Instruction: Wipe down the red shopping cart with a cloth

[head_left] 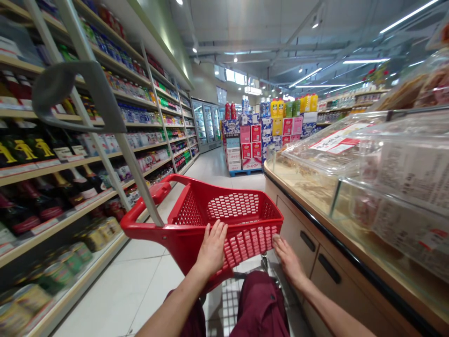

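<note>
Clear boxes (410,173) are stacked on the counter (345,295) beside a red perforated shopping cart (245,245). Its rim (245,224) is touched by the outstretched left hand (212,248); whether the right hand (289,260) grips its corner (279,221) cannot be told.

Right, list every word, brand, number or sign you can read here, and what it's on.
No text can be read for certain.
Red-and-white label on clear plastic: blurred.
White labels at far right: blurred.
Stacked cartons: print too small.
Yellow-marked dark bottles: no word legible.
Shelf-edge tags: too small and blurred.
Red cart: no text visible.
</note>
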Demonstrator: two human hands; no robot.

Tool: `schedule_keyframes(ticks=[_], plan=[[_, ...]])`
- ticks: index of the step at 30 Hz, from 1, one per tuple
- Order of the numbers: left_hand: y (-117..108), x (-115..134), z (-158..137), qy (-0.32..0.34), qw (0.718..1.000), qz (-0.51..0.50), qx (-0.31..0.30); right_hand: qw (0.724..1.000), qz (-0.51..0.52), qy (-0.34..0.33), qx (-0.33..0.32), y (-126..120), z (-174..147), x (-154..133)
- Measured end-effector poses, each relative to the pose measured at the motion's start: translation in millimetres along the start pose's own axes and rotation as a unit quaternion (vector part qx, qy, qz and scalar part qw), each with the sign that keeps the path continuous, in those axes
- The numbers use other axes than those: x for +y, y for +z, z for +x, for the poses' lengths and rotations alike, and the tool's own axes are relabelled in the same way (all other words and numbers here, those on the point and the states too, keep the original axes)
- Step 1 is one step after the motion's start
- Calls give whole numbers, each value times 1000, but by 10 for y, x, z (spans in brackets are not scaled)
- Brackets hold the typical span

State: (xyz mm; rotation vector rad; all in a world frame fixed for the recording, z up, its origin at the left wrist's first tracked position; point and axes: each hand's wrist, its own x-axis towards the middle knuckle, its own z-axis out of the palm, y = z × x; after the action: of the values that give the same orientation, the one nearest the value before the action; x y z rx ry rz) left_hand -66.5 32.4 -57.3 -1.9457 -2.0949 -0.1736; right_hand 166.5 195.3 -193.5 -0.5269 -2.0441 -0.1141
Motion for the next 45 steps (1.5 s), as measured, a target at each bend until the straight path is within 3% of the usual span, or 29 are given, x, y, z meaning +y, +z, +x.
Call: schedule_keyframes(ticks=[2, 7, 12, 19, 24, 29, 35, 40, 45], plan=[[0, -2, -5, 2, 1000, 5, -6, 1000, 12, -12, -17, -22, 36, -111], [12, -20, -24, 9, 999, 33, -9, 999, 30, -10, 22, -38, 439, -320], [79, -84, -42, 43, 996, 71, 23, 997, 36, -50, -44, 43, 272, -470], [298, -131, -342, 59, 989, 106, 89, 998, 57, -32, 9, 65, 473, -629], [406, -253, -589, 25, 990, 110, 86, 991, 51, -101, -70, 104, 308, -773], [418, -280, -685, 8, 992, 107, 68, 996, 61, -70, -8, 143, 563, -959], [384, -304, -756, 5, 990, 106, 90, 987, 75, -125, -62, 298, 351, -1060], [355, -294, -771, -22, 991, 92, 91, 993, 88, -80, -13, 310, 655, -1205], [327, -302, -842, -17, 989, 99, 109, 987, 89, -124, -58, 414, 536, -1291]])
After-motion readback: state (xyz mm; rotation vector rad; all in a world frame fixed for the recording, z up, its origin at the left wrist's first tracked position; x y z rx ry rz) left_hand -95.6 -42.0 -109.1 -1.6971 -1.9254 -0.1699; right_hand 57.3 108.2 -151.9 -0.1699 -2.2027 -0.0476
